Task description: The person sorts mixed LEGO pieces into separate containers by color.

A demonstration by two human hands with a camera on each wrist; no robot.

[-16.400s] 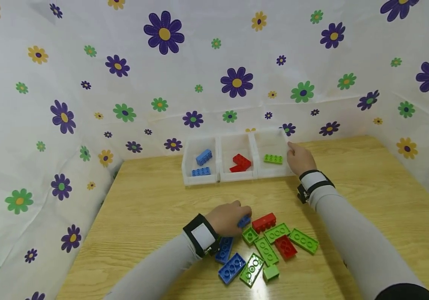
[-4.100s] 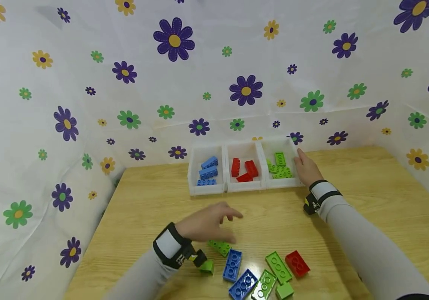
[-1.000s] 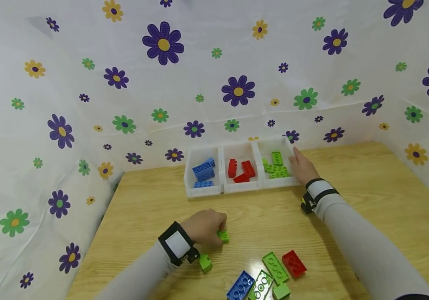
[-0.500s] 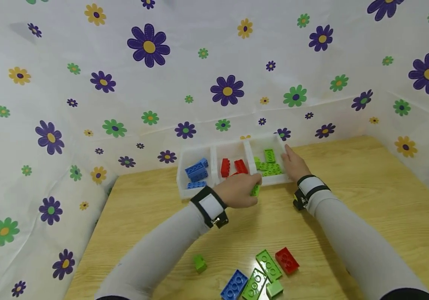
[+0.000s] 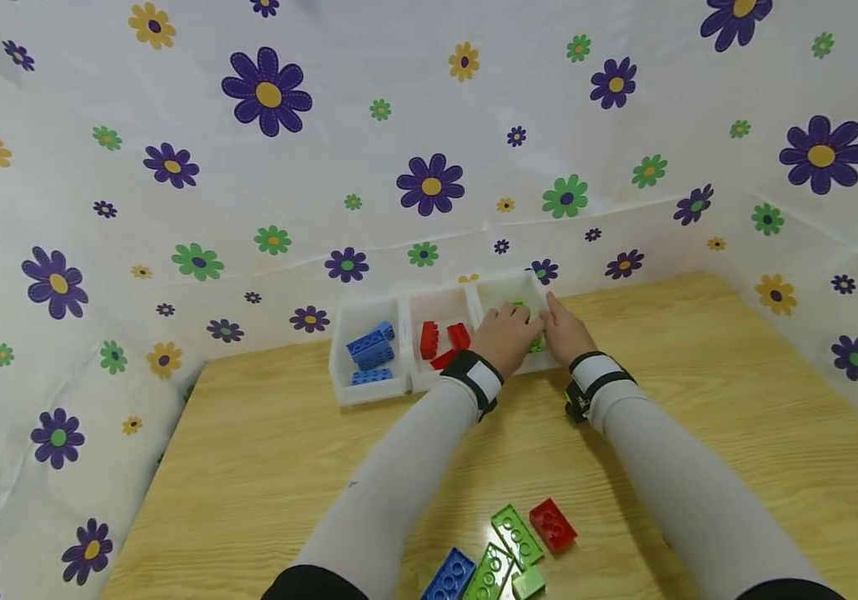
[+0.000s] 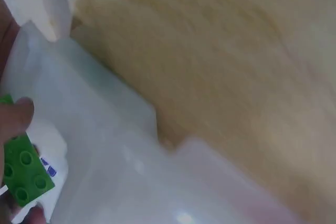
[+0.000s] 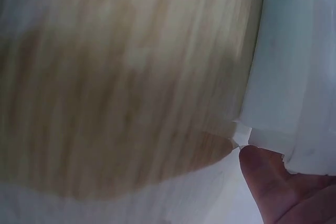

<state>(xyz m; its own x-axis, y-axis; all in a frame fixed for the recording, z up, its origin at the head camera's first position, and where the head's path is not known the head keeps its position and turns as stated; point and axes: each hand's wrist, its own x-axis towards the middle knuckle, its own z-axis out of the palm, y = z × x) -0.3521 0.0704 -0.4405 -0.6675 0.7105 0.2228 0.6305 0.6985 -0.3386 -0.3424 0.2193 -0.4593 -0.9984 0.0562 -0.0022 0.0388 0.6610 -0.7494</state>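
In the left wrist view, my left hand [image 5: 505,340] holds a green brick [image 6: 27,174] between thumb and fingers. The head view shows that hand over the right-hand white bin [image 5: 509,287], covering most of the green bricks [image 5: 536,343] inside it. My right hand [image 5: 567,333] grips the same bin's right wall. Its thumb [image 7: 265,177] touches a corner of the bin in the right wrist view. Red bricks [image 5: 429,340] lie in the middle bin [image 5: 438,305], and blue bricks [image 5: 372,350] in the left bin [image 5: 344,333].
Near the table's [image 5: 263,467] front lie a blue brick [image 5: 449,575], long green bricks [image 5: 516,536], a small green brick [image 5: 529,582] and a red brick [image 5: 553,525]. A flowered cloth [image 5: 368,150] stands behind the bins.
My left hand picked up a green brick from the table and carried it up and right to the green bricks' bin. My right hand stays at that bin. The left sleeve now hides a small green brick's spot.
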